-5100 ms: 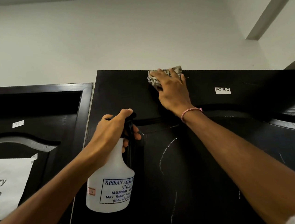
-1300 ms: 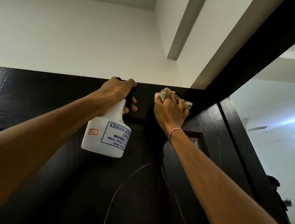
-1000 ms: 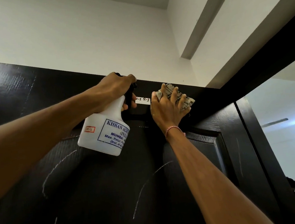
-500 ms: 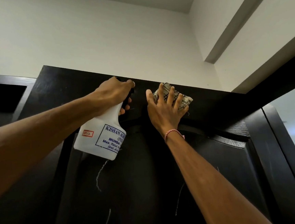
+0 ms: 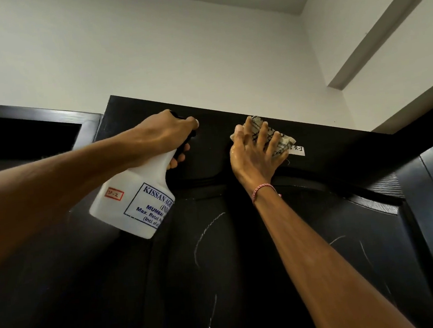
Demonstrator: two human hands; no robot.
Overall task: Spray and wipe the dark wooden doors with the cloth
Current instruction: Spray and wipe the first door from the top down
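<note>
Checked cloth [image 5: 257, 122] under flat rt hand [image 5: 253, 158], white plastic bottle [image 5: 131, 210] in lt hand [image 5: 165, 134]

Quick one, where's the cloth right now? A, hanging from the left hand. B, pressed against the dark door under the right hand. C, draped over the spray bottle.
B: the right hand presses the cloth onto the door; the left hand grips the spray bottle.

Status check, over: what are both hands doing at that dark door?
Left hand grips spray bottle. Right hand presses cloth flat near top of dark door. White label partly covered by cloth; nothing blocking.
</note>
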